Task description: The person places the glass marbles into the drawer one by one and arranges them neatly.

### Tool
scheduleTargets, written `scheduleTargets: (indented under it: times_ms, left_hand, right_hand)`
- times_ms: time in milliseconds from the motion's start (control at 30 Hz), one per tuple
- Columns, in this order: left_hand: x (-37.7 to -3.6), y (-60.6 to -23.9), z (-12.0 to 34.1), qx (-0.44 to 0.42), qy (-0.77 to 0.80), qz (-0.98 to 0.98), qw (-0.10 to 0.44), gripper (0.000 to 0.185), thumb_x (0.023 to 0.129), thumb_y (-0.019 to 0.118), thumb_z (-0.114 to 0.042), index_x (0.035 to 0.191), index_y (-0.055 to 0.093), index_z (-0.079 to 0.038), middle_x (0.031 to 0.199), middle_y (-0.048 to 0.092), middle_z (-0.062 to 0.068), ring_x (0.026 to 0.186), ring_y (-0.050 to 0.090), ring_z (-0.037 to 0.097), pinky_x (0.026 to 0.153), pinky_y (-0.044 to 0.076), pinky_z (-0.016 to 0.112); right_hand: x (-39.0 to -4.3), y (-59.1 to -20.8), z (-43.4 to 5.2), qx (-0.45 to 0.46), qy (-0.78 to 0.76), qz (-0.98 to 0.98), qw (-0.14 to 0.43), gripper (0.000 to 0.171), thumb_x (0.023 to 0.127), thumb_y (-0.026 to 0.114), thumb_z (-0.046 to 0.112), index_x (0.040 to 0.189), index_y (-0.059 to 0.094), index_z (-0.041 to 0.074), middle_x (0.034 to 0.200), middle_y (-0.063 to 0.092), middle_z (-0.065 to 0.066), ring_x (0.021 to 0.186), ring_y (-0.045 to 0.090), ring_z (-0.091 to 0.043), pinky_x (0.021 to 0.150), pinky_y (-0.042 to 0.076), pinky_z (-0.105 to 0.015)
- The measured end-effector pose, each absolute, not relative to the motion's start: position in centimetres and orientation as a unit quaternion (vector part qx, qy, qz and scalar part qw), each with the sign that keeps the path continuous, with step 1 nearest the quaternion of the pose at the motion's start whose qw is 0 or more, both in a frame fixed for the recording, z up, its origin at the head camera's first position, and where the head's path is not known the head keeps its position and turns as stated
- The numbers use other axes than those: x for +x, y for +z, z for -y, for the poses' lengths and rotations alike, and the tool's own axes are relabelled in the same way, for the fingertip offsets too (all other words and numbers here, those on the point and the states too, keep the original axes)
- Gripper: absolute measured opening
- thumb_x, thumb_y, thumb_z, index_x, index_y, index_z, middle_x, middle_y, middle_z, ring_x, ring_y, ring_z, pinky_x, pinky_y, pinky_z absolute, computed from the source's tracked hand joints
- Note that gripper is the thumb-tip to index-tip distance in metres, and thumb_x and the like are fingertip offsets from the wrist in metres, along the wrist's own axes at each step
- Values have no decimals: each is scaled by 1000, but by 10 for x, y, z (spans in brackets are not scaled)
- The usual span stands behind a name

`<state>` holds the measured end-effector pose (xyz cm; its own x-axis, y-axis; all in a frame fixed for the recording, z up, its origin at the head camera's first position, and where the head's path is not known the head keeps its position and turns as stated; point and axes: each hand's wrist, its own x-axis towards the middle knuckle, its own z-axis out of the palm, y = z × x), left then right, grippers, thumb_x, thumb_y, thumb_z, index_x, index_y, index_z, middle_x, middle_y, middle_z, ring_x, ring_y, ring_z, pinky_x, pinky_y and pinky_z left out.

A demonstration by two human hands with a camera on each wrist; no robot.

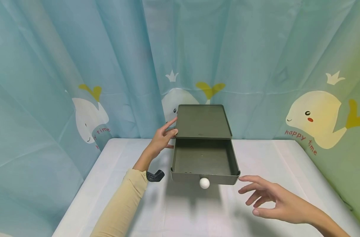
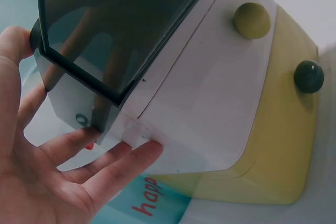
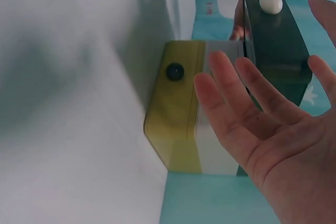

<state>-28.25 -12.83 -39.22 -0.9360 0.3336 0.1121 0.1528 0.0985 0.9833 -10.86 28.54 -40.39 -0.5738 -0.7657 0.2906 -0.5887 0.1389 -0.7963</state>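
A small stacked drawer unit has a dark green top tier (image 1: 203, 120), a white middle tier (image 2: 210, 93) and a yellow bottom tier (image 2: 281, 145). The green drawer (image 1: 201, 159) is pulled out toward the person, and its inside looks bare. A white knob (image 1: 204, 183) is on its front. My left hand (image 1: 160, 139) touches the unit's left side with spread, nearly straight fingers, its thumb up at the top tier's edge. Near the drawer's front right corner, my right hand (image 1: 273, 200) hovers with fingers apart and nothing in them; its index fingertip is right at that corner.
The unit stands on a white-covered table (image 1: 88, 194) against a blue-green curtain (image 1: 245, 49) printed with whales. A yellow knob (image 2: 251, 20) marks the white tier's front and a dark green knob (image 2: 308, 76) the yellow one's. A dark band (image 1: 155, 176) circles the left wrist.
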Motion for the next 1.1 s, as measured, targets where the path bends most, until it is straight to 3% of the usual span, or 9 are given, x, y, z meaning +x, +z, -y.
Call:
scheduleTargets:
  times_ms: [667, 967, 1100]
  left_hand:
    - [-282, -393, 128, 163, 650, -740, 63, 60, 104, 59, -34, 160, 38, -36, 158, 43, 15, 134, 52, 38, 90, 56, 60]
    - [-282, -393, 128, 158, 652, -739, 63, 58, 104, 59, -34, 159, 39, -38, 155, 46, 15, 133, 53, 38, 89, 57, 59]
    - [-281, -393, 127, 157, 652, -739, 65, 58, 105, 58, -33, 160, 39, -36, 155, 46, 17, 132, 52, 39, 88, 57, 59]
  right_hand:
    - [-114, -410, -231, -479, -504, -705, 136, 73, 95, 69, -2, 157, 31, 3, 143, 58, -15, 105, 71, -21, 83, 61, -37]
    - [-115, -411, -204, -448, -531, -697, 178, 73, 97, 69, 2, 159, 32, 9, 152, 48, -16, 109, 70, -25, 90, 59, -41]
    - [-116, -414, -196, -452, -536, -693, 165, 72, 98, 68, 1, 159, 32, 8, 154, 46, -16, 110, 70, -25, 90, 59, -41]
